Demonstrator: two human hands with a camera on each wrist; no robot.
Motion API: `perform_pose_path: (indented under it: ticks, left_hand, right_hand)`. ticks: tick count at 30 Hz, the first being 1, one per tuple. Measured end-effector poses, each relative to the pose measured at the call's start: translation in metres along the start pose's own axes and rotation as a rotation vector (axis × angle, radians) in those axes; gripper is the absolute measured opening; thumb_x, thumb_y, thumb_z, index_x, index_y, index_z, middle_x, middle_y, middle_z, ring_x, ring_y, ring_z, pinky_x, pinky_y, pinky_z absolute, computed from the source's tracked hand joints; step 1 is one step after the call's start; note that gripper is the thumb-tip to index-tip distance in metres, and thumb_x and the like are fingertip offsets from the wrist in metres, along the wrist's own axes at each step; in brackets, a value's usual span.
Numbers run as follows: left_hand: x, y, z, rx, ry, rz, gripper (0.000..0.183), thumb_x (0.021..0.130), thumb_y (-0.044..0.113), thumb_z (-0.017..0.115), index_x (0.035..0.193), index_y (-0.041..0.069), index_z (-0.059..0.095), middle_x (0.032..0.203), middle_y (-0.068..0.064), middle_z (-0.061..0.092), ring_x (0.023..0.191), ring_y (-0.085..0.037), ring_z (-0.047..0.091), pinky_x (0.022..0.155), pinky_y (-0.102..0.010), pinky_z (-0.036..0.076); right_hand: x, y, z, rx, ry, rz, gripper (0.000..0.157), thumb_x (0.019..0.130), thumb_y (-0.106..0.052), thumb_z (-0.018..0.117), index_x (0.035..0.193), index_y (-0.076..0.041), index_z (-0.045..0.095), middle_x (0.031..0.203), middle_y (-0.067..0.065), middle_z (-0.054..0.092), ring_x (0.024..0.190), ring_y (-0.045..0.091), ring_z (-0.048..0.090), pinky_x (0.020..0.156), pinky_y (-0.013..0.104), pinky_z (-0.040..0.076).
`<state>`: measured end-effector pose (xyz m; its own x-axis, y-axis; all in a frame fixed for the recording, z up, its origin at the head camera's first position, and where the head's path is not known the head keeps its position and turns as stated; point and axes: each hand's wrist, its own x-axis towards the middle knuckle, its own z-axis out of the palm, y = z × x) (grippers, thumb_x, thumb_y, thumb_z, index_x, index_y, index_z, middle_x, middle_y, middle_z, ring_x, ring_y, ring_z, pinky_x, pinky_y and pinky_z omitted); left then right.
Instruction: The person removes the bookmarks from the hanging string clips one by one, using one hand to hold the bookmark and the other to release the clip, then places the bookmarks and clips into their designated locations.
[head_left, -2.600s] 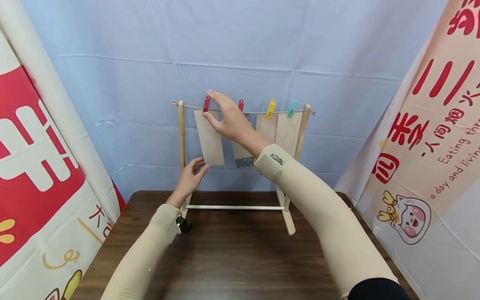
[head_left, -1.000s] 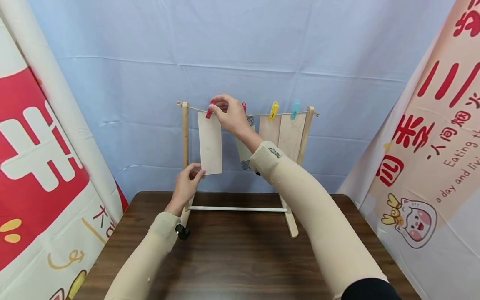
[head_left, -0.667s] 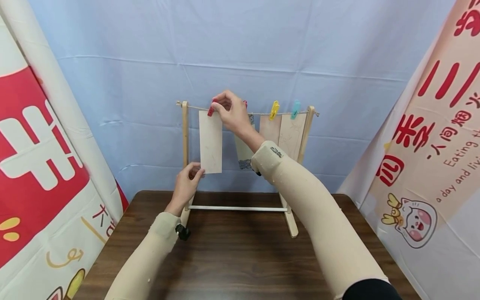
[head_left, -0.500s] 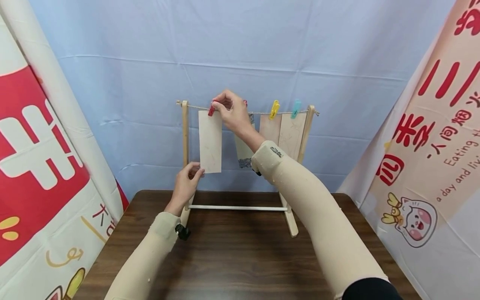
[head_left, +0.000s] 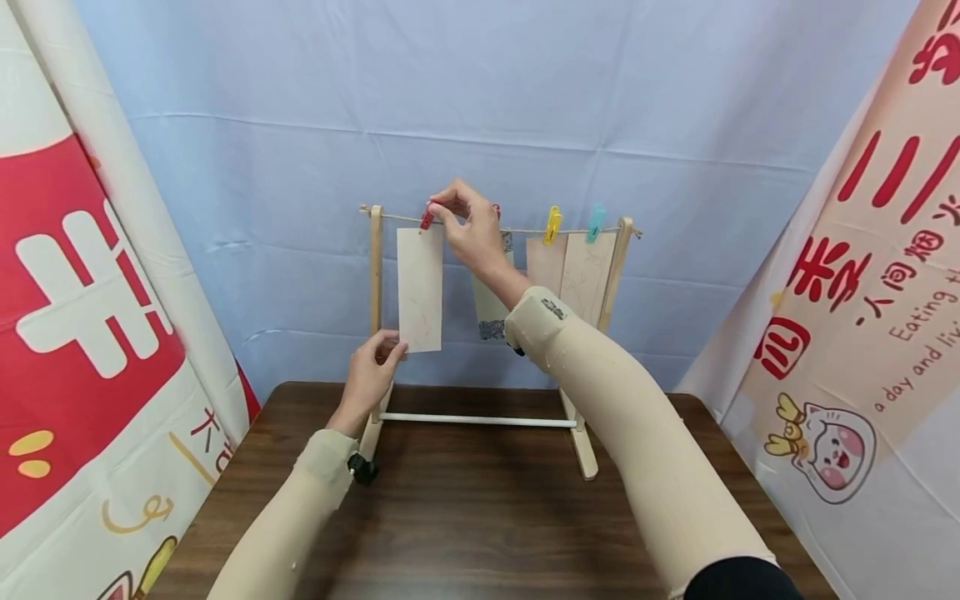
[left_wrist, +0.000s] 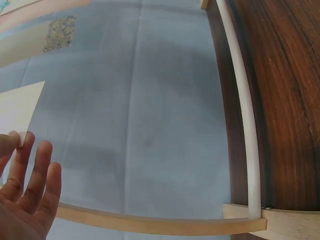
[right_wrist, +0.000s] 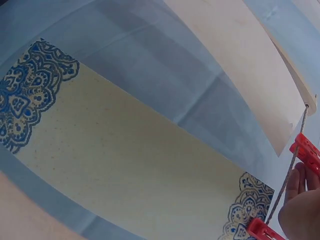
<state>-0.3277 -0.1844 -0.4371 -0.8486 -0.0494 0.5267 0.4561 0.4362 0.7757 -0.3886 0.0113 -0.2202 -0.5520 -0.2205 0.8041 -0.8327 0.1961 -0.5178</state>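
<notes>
My right hand (head_left: 474, 229) pinches a red clothespin (head_left: 427, 217) at the left part of the string (head_left: 517, 230). In the right wrist view this clothespin (right_wrist: 306, 151) is beside the string, with a gap between it and the pale card's top corner. That plain pale card (head_left: 420, 292) stands upright, its top edge just below the clothespin. Down at its lower left corner, my left hand (head_left: 369, 371) pinches it between thumb and fingers; the left wrist view shows the corner held and the other fingers spread. A blue-patterned card (right_wrist: 125, 145) hangs from another red clothespin (right_wrist: 262, 230).
The string runs between the posts of a wooden stand (head_left: 377, 275) on a brown table (head_left: 480, 517). Further right hang two more cards, under a yellow clothespin (head_left: 552, 223) and a turquoise clothespin (head_left: 596, 223). A white rod (head_left: 480, 419) joins the stand's feet.
My left hand has taken hold of the card's lower corner, and the card has straightened from its tilt. The red clothespin, pinched by my right hand, has come up off the card's top edge.
</notes>
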Motion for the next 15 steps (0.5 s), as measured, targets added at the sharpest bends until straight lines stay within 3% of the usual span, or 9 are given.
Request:
perform_pose_path:
  ticks: [7,15]
  left_hand:
    - [-0.0040,-0.0018,-0.0012,0.010,-0.003,-0.008,0.023,0.108,0.021,0.069,0.125,0.006,0.072,0.099,-0.013,0.078,0.091,-0.029,0.075,0.081,-0.035,0.056]
    - [-0.0072,-0.0008,-0.0025,-0.006,-0.002,-0.007,0.024,0.108,0.021,0.069,0.126,0.005,0.072,0.101,-0.016,0.078,0.094,-0.034,0.075,0.081,-0.035,0.057]
  right_hand:
    - [-0.0004,0.0008,0.0000,0.003,0.021,-0.045,0.008,0.103,-0.005,0.072,0.109,0.000,0.072,0.109,0.014,0.075,0.104,0.022,0.072,0.095,0.028,0.056]
    - [-0.0030,0.0006,-0.0027,0.008,0.006,-0.103,0.010,0.104,-0.006,0.070,0.111,0.001,0.071,0.110,0.013,0.073,0.107,0.023,0.072,0.098,0.032,0.056]
